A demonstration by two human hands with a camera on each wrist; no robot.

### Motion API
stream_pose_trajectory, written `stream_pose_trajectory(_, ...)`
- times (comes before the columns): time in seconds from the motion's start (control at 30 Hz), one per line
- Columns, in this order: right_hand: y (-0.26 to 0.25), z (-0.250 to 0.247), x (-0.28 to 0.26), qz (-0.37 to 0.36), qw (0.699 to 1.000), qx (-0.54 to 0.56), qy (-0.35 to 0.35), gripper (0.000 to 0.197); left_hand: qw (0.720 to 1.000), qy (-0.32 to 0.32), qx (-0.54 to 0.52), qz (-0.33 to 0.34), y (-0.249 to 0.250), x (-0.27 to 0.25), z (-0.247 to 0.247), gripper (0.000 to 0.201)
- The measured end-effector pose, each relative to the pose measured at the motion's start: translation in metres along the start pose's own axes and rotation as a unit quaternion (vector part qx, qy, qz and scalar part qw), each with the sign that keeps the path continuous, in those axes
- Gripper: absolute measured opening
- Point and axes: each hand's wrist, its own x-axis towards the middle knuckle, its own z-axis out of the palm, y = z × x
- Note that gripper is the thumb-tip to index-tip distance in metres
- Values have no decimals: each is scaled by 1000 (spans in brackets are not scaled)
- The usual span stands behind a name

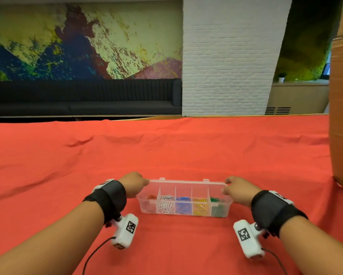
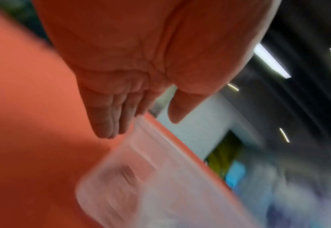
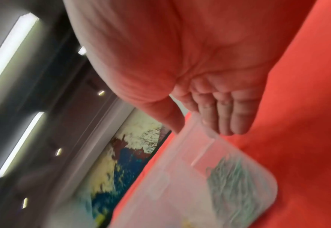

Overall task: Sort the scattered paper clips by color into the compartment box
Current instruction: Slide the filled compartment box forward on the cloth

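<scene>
Left hand (image 1: 134,184) at the left end of the clear lid (image 1: 186,183), fingers (image 2: 110,117) fairly straight alongside its edge, thumb standing apart; cannot tell through the blur whether pinching or only touching. Right hand (image 1: 239,188) at the lid's right end, thumb on one side of the corner and fingers (image 3: 227,117) on the other, so grasping it lightly. Both wrists raised off the red cloth (image 1: 166,155), forearms reaching in from the desk's near edge, palms turned toward each other.

Compartment box (image 1: 145,205) lying toward the desk's near edge, about midway between its left and right edges, lid tilted partway over the tray. Paper clips (image 1: 167,203) already divided by colour: red in the leftmost compartment, then white, blue, yellow, and green in the rightmost. No loose clips to be seen on the cloth.

Judged risks:
- Uneven lowering, with only one end surely held: twisting the lid and missing the catches.
- Pressing hard on a light, unsteadied box: sliding it on the cloth, or jolting clips over a divider into the wrong colour.
- Heaped clips caught under the rim, keeping the lid from seating.
</scene>
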Motion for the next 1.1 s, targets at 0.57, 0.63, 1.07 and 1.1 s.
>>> stream_pose_trajectory(0.57, 27, 13, 6, 62, 868, 487, -80, 34, 882, -160, -423, -135, -30, -23, -4, 97)
stream_pose_trajectory(0.63, 28, 9, 4, 40, 875, 473, -95, 38, 894, -164, -402, -111, -25, -30, -7, 68)
stream_pose_trajectory(1.07, 26, 0, -21, 12, 860, 503, -86, 36, 872, -205, -445, 7, -29, -57, -9, 54)
stream_pose_trajectory(1.1, 25, -1, -22, 5, 878, 471, -84, 35, 889, -192, -415, 11, -29, -57, -8, 62)
